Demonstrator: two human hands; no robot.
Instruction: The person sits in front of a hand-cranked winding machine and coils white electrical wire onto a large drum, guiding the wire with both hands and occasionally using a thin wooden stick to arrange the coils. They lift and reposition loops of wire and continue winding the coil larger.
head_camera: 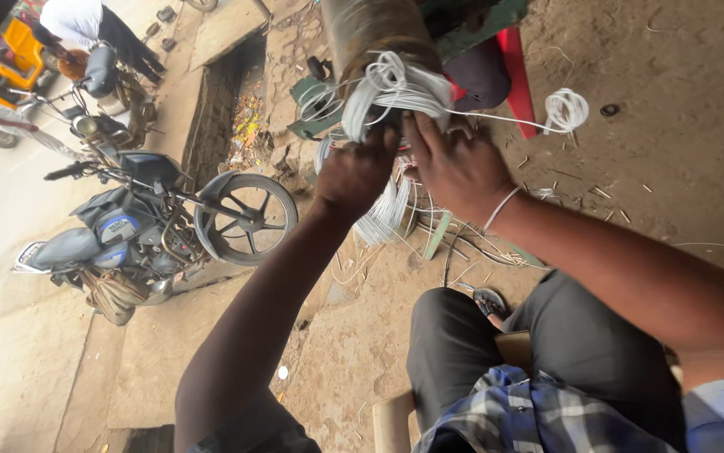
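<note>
Your left hand (pixel 353 172) is closed around the lower part of a bundle of white wire (pixel 391 88), fingers curled into the strands. Your right hand (pixel 454 164) lies just beside it, fingers spread and pressed against the same bundle, thumb side toward the left hand; not a full grip, more a flat hold.

The bundle loops over a rusty metal cylinder (pixel 374 33) directly above both hands. Cylinder's long axis runs away from you, up toward the top of the frame, tilted slightly left. Wire strands hang across it, drooping down past your left hand.

One thin strand runs rightward from your right hand to a small white coil (pixel 565 109) on the dirt ground (pixel 672 168). Parked motorcycle (pixel 152 226) well left of your left arm.
</note>
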